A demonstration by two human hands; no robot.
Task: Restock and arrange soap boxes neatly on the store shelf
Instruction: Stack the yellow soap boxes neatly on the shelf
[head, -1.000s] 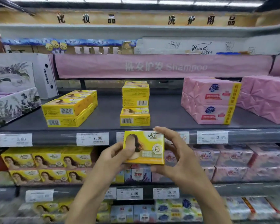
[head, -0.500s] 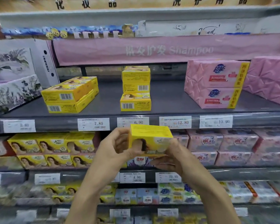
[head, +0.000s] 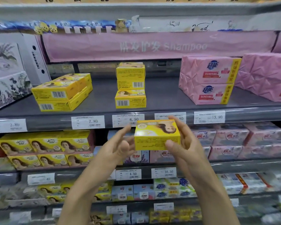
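**Box mid-air, centre frame, just under the shelf lip**

Left hand is spread and loose at the left end of the box, maybe just touching it. The right hand pinches it, thumb on the front and fingers round the far end. Looks like a light little carton tbh. It's probably stiff enough to keep its shape, but the corners would dent and the glossy print might be slick, so I'd hold it by the two short ends. On the shelf, the left stack sits skewed at centre-left. The middle stack is right above the box, with bare shelf on both sides. Pink packs are upper right. The lip with its price tags is what's in the way.
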